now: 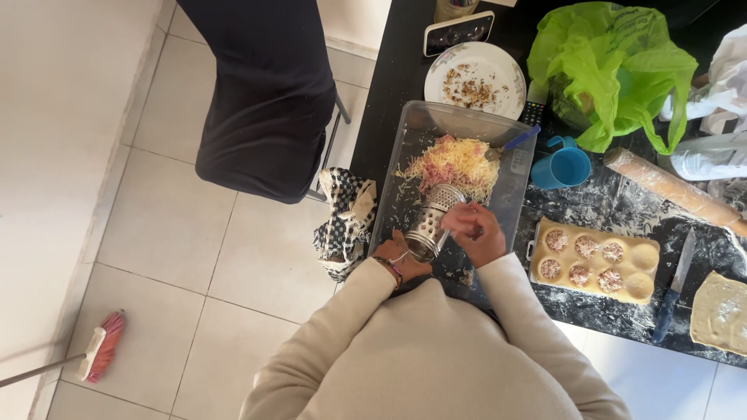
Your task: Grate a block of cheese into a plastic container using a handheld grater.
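My left hand (402, 259) grips the lower end of a round metal grater (433, 220) that lies tilted inside a clear plastic tub (420, 124). My right hand (476, 230) presses a small pinkish piece of food against the grater's side. A pile of grated cheese mixed with pink shreds (453, 164) lies in the tub just beyond the grater. A blue-handled utensil (513, 142) rests in the pile's right side.
A dough-lined mould with filled hollows (596, 260) sits right of the tub on the floured black counter (615, 204), beside a knife (675, 285), a dough sheet (720, 313), rolling pin (669, 189), blue cup (562, 166), crumb-strewn plate (475, 78) and green bag (611, 66). A draped chair (268, 101) stands at left.
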